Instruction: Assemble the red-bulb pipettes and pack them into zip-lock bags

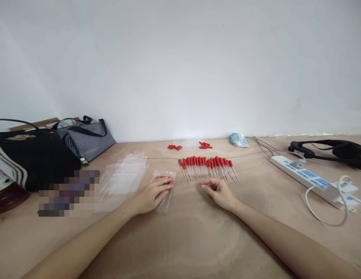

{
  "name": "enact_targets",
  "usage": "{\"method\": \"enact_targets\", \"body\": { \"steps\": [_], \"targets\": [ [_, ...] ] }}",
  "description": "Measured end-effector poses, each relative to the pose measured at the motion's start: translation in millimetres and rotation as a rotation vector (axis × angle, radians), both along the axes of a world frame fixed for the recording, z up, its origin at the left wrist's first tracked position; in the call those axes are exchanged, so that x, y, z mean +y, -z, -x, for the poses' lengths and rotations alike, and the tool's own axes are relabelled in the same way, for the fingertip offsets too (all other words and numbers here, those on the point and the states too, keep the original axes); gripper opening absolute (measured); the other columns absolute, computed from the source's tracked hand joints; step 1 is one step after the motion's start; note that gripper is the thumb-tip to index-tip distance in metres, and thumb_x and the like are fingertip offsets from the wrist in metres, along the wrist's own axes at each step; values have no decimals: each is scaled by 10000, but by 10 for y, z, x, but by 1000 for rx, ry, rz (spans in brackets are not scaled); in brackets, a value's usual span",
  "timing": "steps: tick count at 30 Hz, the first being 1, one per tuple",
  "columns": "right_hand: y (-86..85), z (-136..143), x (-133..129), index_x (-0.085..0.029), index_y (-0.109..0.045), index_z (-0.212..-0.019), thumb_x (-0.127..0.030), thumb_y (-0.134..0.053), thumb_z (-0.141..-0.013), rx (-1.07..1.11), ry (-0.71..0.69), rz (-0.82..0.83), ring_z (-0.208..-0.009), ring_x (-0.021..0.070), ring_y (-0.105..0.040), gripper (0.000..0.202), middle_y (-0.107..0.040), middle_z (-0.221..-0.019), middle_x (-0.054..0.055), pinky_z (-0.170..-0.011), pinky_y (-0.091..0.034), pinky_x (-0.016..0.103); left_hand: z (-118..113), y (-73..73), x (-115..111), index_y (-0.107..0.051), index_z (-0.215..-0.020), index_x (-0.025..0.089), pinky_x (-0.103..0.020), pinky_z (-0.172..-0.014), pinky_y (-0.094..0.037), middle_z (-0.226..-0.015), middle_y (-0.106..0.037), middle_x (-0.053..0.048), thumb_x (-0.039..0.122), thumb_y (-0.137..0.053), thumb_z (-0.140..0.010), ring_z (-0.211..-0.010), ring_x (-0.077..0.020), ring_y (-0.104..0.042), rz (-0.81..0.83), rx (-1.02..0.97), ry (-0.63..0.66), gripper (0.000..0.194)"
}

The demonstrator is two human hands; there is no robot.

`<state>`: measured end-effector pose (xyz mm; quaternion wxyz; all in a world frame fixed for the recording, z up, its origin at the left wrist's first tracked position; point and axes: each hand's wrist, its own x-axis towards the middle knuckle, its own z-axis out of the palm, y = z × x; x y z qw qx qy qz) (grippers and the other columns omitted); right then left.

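My left hand [154, 195] lies over a small clear zip bag [164, 207], its fingers stretched out flat across it. Red rubber bulbs [168, 178] show through the plastic near the bag's top edge, partly hidden by my fingers. Just beyond my right hand [219, 193] is a row of droppers [209, 166] with red bulbs and thin clear stems pointing toward me. That hand rests on the table with the fingers curled in and thumb and forefinger close together; I see nothing between them.
Flat clear zip bags [125, 174] overlap on the left. Loose red bulbs [175, 147] and more red-bulbed pieces [205, 145] lie by the wall. A power strip [308, 178], black headset [337, 151], blue-white packet [239, 140], striped bag [87, 137] and black bag [40, 159] stand around.
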<state>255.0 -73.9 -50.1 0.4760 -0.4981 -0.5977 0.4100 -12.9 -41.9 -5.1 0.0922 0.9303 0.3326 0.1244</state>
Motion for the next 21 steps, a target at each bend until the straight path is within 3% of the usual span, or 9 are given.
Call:
{"method": "enact_targets", "body": {
  "steps": [4,7,11,13,15,18,21],
  "targets": [
    [42,2,9,-173,-610,-863,-363,-569,-703,-33,-7,-13,-511,89,-419,252,-507,-590,-26,-502,-346,222,-114,42,523,-579,-1091,157,-370,-988,-336,-1259,-488,-93,181,-362,-852,-1169,-202,-433,-73,17,-76,324],
    [43,-8,14,-170,-602,-858,-370,-566,-707,-44,-4,-14,-522,95,-441,253,-507,-587,-27,-520,-368,227,-161,39,701,-589,-1065,178,-319,-973,-349,-1206,-540,-53,199,-356,-851,-1126,-171,-469,-145,-27,-136,317],
    [24,-8,0,-165,-600,-866,-362,-560,-713,-72,-6,-25,-531,94,-445,252,-503,-598,-27,-532,-370,229,39,-11,589,-580,-1057,135,-397,-939,-345,-1086,-592,-103,249,-244,-880,-1052,-224,-499,-254,-113,-348,397],
    [14,-3,-10,-160,-600,-868,-354,-556,-715,-79,-6,-24,-530,94,-439,251,-494,-597,-27,-529,-363,228,240,-30,451,-593,-1037,108,-446,-930,-321,-1079,-580,-139,282,-248,-863,-1058,-279,-478,-347,-105,-593,424],
    [10,2,-18,-155,-599,-870,-348,-554,-715,-78,-7,-21,-529,92,-432,252,-486,-596,-28,-525,-357,227,453,-23,313,-537,-1137,75,-487,-950,-262,-1209,-487,-175,314,-302,-824,-1153,-345,-379,-407,34,-834,458],
    [14,4,-19,-155,-601,-877,-341,-549,-720,-76,-15,-24,-536,91,-431,250,-495,-611,-21,-527,-353,227,687,40,175,-405,-1234,-42,-527,-936,-240,-1266,-384,-282,450,-330,-793,-1206,-435,-268,-221,246,-1135,665],
    [31,-2,-11,-162,-604,-878,-347,-545,-727,-84,-18,-27,-533,91,-433,246,-507,-613,-18,-528,-358,228,770,107,133,-436,-1183,-82,-489,-886,-317,-1184,-442,-312,410,-259,-819,-1135,-425,-383,-68,344,-1158,637]
  ]
}}
